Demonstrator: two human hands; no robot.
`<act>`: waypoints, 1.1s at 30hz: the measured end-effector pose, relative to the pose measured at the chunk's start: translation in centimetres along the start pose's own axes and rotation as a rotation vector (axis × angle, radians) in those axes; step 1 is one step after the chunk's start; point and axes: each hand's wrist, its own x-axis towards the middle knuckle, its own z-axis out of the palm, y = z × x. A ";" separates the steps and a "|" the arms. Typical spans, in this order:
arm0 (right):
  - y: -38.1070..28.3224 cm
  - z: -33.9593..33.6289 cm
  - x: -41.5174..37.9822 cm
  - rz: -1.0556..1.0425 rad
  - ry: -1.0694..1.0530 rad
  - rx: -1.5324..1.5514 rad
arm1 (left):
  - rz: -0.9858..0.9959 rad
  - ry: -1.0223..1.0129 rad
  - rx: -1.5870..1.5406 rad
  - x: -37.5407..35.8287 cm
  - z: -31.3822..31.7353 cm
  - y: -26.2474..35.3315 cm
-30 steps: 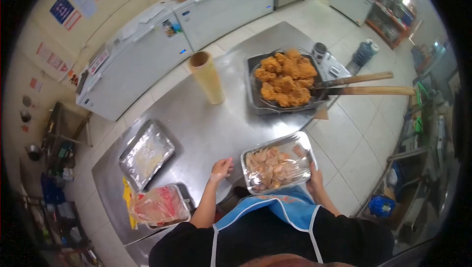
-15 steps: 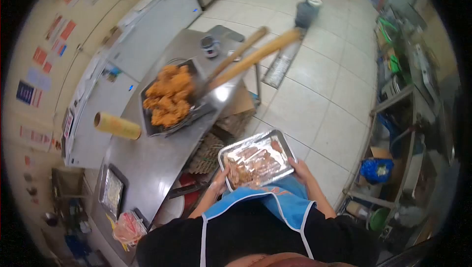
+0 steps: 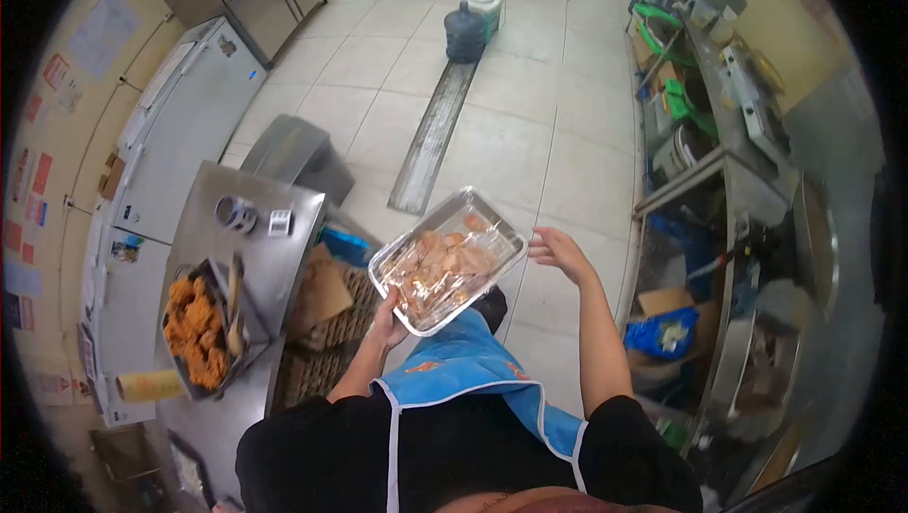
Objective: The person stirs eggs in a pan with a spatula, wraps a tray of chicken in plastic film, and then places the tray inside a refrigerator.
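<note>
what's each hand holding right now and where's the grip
The left hand holds the foil tray of raw chicken from under its near left corner. The right hand is open beside the tray, holding nothing.

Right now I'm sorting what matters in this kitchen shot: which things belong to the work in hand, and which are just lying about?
In hand:
- foil tray of raw chicken, wrapped in film
- left hand, holding the tray from below
- right hand, open, off the tray

Lying about:
- fried chicken on the steel table
- water jug on the floor
- roll
- cardboard
</note>
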 end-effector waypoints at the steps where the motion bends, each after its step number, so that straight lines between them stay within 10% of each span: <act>1: 1.4 -3.5 2.5 0.005 0.138 -0.078 | 0.041 0.018 0.046 3.1 0.5 0.8; 3: 9.6 -12.2 6.9 -0.056 0.427 -0.263 | 0.044 0.061 0.008 8.6 1.0 1.9; 6: 16.9 -19.6 3.2 0.492 0.642 -0.176 | 0.048 0.140 -0.053 16.8 4.7 5.9; 15: 7.4 -25.0 18.4 0.859 0.421 -0.150 | 0.212 0.242 -0.172 34.8 8.6 18.0; 23: -6.6 -29.2 54.4 0.743 0.077 -0.426 | 0.328 0.364 -0.247 44.9 9.7 33.0; 28: -20.8 -31.7 91.4 0.314 0.048 -0.344 | 0.494 0.478 -0.336 49.0 12.4 44.7; 33: -49.7 -7.2 115.3 -0.257 0.017 -0.525 | 0.713 0.488 -0.528 54.5 12.6 54.0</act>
